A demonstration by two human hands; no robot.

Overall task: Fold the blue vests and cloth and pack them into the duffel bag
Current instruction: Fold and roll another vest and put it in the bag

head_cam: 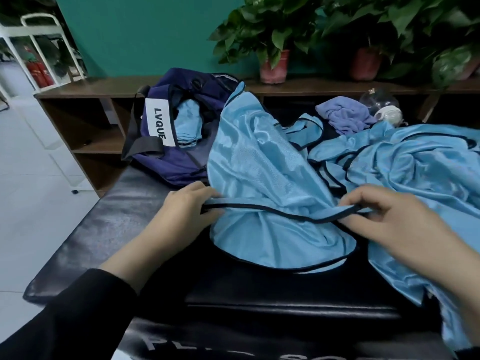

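Left hand (189,206) and right hand (389,216) both pinch the blue vest (259,178) trim beside the duffel bag (179,131)

L hand (191,203), R hand (384,211) pinching.

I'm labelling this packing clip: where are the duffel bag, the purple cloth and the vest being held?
duffel bag (155,120): head view, on its white label.
purple cloth (345,116): head view, middle of the crumpled heap.
held vest (257,167): head view, its shiny front panel.
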